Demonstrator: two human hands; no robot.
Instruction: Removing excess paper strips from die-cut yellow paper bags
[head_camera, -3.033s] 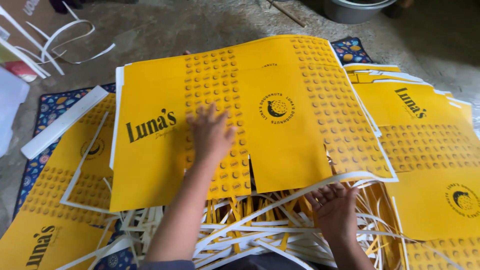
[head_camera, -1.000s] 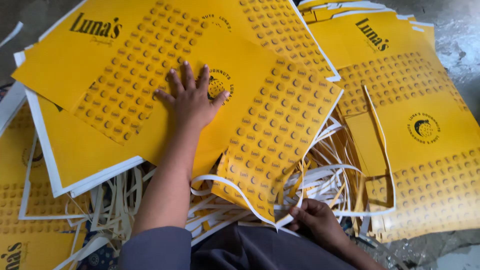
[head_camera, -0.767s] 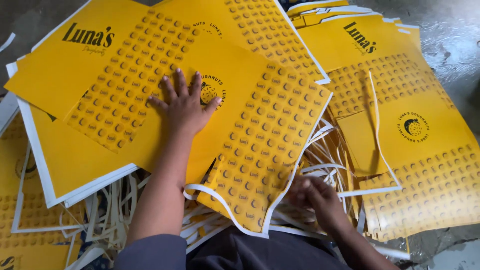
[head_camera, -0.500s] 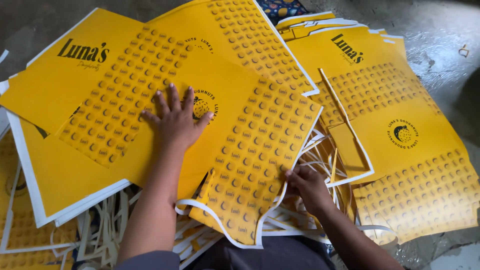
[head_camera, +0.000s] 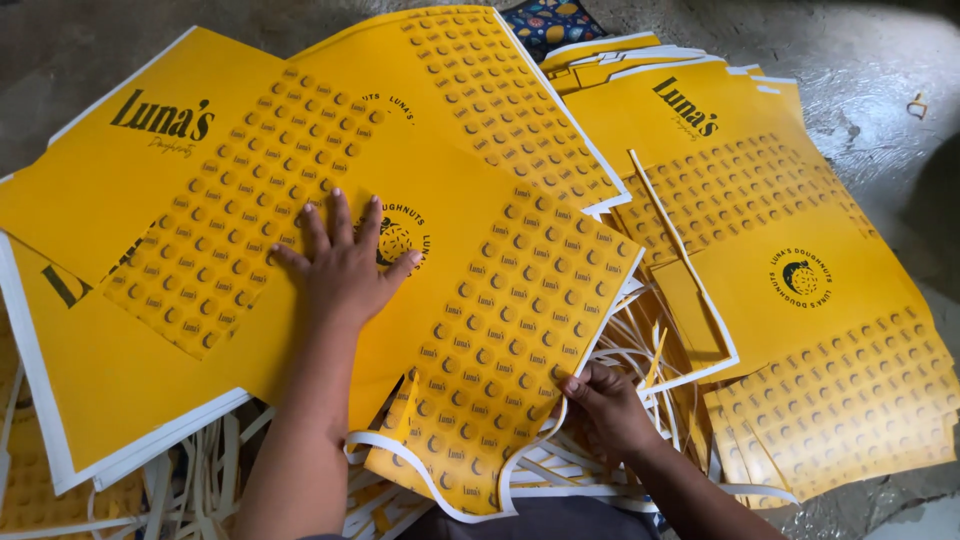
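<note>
The left hand (head_camera: 345, 270) presses flat, fingers spread, on a yellow printed die-cut card sheet (head_camera: 470, 300). The right hand (head_camera: 600, 400) pinches its white trim edge (head_camera: 545, 455); a hard pull could tear the sheet.

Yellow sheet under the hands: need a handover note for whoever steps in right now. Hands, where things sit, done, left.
Left hand: flat, fingers spread, pressing the top yellow sheet near its round logo.
Right hand: gripping that sheet's lower right edge, where a white border strip hangs partly loose.
Things: the sheet lies on a stack of like sheets; another pile sits to the right; loose white strips lie underneath, on the floor.
Done: border looks partly separated along the bottom edge.
Left: strip still attached around the lower corner; the other sheets still show white borders.
</note>
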